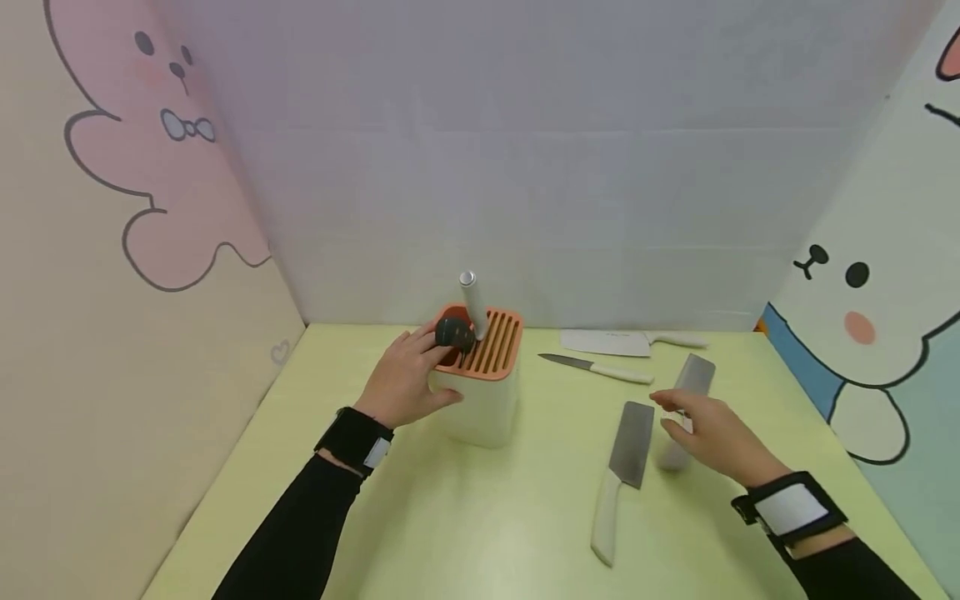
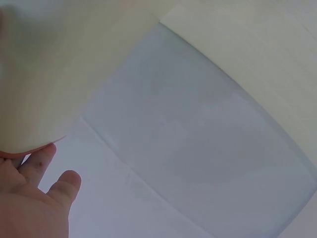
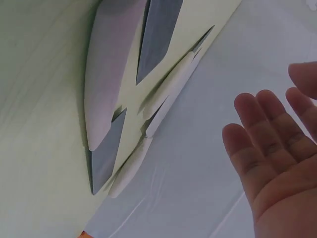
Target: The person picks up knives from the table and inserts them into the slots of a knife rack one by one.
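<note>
My left hand [image 1: 408,379] is at the left side of a white knife holder [image 1: 480,408] with an orange slotted top; its fingers touch the orange rim, the thumb held out from the front. A white handle with a silver end [image 1: 471,300] stands up from the holder, beside a dark rounded piece [image 1: 453,332] at its left opening. My right hand [image 1: 708,429] is over a broad-bladed knife [image 1: 696,373], fingers loosely bent and nothing between them. In the right wrist view the palm [image 3: 287,198] faces the camera, apart from that knife's pale handle [image 3: 109,74].
Left of the right hand lies a cleaver-like knife [image 1: 632,442], handle toward me. Farther back are a small pointed knife [image 1: 596,368] and a wide cleaver [image 1: 607,342]. A grey-white wall [image 1: 525,167] closes the back of the yellow table [image 1: 420,533]; cartoon panels flank it.
</note>
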Demonstrator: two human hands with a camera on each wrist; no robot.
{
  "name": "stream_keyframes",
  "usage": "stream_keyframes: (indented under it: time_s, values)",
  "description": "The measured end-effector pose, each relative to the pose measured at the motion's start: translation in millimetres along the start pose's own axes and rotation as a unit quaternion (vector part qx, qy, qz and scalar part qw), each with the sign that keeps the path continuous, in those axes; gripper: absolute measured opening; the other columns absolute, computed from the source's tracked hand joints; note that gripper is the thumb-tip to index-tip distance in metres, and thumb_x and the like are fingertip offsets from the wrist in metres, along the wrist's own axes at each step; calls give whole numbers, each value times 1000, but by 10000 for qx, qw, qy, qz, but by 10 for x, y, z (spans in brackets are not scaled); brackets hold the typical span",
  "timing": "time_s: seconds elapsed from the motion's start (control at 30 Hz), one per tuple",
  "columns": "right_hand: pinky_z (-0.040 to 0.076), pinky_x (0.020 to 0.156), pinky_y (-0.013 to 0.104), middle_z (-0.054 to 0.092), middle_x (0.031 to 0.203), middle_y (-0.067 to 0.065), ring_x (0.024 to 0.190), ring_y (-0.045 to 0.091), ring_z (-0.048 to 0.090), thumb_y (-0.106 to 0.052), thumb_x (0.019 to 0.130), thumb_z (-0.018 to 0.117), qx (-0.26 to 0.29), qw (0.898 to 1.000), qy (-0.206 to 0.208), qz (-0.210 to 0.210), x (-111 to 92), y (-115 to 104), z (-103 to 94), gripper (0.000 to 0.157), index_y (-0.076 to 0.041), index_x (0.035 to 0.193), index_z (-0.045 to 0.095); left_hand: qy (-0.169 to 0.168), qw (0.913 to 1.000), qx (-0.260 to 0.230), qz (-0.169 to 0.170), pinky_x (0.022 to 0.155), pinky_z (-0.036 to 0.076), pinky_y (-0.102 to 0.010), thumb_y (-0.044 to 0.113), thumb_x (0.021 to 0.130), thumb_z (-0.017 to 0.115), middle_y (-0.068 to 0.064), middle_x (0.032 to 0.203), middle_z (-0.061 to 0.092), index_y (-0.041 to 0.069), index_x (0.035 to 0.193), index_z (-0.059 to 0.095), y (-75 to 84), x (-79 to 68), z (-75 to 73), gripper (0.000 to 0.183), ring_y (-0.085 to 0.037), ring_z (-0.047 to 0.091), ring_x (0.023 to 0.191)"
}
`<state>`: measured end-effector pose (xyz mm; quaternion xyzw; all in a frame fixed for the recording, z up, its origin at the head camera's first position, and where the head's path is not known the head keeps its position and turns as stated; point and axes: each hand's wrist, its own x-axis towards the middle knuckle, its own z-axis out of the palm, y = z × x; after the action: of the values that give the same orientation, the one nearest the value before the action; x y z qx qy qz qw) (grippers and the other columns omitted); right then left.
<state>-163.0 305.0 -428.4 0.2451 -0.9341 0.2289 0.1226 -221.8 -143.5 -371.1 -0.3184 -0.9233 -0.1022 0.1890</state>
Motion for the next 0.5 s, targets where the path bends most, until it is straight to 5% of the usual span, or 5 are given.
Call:
stream_keyframes:
  time_s: [0.23,0.5]
  values:
    - [55,76,41,64,109,7,98,25,60,-9,73,73,-485,9957,-271,-745,4,-104,182,41,-6,112,62,107,9999,-15,-38,107,27,-56,51,65,75,-4,134,51,20,132,52,-21,-8,-52,77,-24,27,136]
    - [55,78,39,61,111,9,100,24,57,1,63,75,-901,9696,-924,-2078,-163,-330,486,50,-14,110,64,28,10000,-38,19,106,27,-58,51,66,75,-5,138,48,21,133,51,10,4,-33,77,-22,26,136]
